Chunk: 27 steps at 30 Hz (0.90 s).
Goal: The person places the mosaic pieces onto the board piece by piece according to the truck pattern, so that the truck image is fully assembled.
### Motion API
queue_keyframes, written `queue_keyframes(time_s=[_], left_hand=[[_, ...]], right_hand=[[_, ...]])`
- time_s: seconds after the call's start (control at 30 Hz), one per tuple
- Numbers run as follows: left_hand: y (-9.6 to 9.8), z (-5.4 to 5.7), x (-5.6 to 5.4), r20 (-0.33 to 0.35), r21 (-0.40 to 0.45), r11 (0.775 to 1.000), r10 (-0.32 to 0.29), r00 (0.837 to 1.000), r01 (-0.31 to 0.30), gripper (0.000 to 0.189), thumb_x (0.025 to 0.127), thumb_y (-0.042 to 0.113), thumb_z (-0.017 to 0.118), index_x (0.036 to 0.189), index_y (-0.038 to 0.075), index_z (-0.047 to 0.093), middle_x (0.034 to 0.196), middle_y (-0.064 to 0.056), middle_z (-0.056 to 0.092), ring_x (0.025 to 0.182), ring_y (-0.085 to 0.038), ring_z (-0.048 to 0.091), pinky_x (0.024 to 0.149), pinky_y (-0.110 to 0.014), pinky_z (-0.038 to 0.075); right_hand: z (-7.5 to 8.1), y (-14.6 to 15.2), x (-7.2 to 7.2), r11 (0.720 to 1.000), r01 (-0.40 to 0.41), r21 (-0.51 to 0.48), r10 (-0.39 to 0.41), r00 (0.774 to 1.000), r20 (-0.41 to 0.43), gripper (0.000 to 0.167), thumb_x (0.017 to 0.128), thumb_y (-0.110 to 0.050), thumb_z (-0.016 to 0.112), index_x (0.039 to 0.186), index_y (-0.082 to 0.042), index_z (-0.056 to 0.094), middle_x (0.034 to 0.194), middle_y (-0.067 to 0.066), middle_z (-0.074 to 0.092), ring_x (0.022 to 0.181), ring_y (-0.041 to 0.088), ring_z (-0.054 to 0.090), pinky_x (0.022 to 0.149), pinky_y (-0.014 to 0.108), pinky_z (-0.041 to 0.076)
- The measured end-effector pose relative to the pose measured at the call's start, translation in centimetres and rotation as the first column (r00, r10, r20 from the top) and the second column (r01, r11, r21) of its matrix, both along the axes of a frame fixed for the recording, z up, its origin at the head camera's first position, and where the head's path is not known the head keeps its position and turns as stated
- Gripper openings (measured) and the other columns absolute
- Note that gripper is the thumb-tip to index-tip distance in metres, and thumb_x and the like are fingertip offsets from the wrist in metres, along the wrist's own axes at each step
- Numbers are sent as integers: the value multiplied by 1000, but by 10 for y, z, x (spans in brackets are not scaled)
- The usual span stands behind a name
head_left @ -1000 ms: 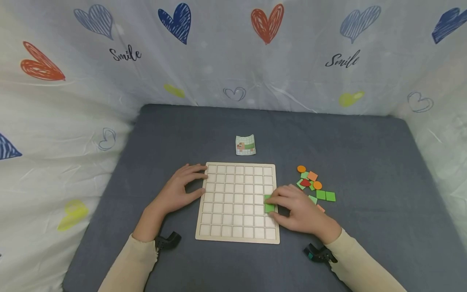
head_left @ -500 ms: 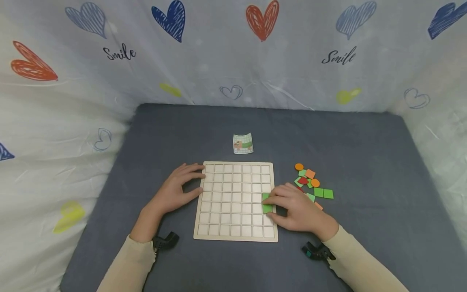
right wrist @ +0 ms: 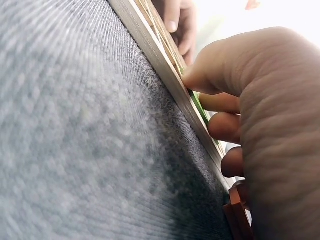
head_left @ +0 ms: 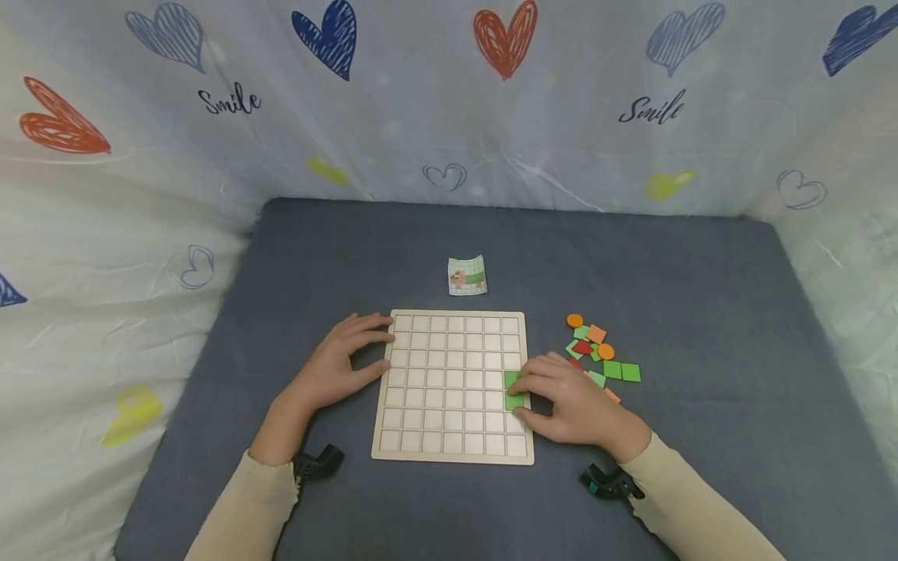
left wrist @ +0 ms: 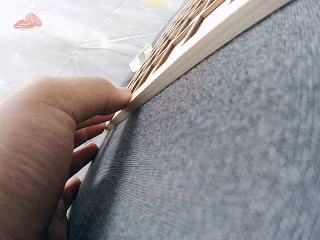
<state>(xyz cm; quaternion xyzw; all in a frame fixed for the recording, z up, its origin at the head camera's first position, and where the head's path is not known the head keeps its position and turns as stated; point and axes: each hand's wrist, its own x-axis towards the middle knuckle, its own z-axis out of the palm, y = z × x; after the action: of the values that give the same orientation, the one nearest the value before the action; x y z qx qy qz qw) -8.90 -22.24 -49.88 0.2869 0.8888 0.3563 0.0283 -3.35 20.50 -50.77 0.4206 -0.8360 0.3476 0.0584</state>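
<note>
Your right hand (head_left: pixel 568 401): touching green tiles (head_left: pixel 514 401) in the board's (head_left: pixel 454 444) right column; pinch unclear. Left hand (head_left: pixel 335 365): fingers apart, at its left edge. Tiles: probably light, stiff; grip opposite edges.

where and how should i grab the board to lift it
I'd grip the board by its left and right rims, one palm from each side, keeping it level. It lies flat, its plain wooden edge stands proud of the cloth, and tilting might shift the green squares by its right rim.
</note>
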Motion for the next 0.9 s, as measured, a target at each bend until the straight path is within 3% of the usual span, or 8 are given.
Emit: queue_keyframes(time_s=[0.4,0.6,0.9], left_hand=[[-5,-1,1,-6,-10,1000,15,1000,-15,42,100,26,84,140,14,75,162,-8,56,157,-37,42,138,-54,18],[-5,0,1,-4,-6,1000,16,1000,-16,43,100,26,85,140,14,75,162,-8,56,157,-37,42,139,-54,18],[-3,-3,1,0,3,1000,4,1000,-4,43,100,25,85,140,13,75,162,-7,56,157,-36,42,138,-55,18]], right_hand=[[0,-4,-3,999,-6,-33,6,1000,3,19,93,-23,88,111,-22,81,113,-12,69,103,8,64,89,30,52],[2,-5,-4,995,-10,-97,7,1000,-28,18,93,-18,86,110,-21,80,111,-11,69,101,10,64,89,29,53],[10,4,0,986,92,-140,-102,993,-65,24,88,-10,87,110,-15,81,111,-9,69,87,12,58,79,21,46]])
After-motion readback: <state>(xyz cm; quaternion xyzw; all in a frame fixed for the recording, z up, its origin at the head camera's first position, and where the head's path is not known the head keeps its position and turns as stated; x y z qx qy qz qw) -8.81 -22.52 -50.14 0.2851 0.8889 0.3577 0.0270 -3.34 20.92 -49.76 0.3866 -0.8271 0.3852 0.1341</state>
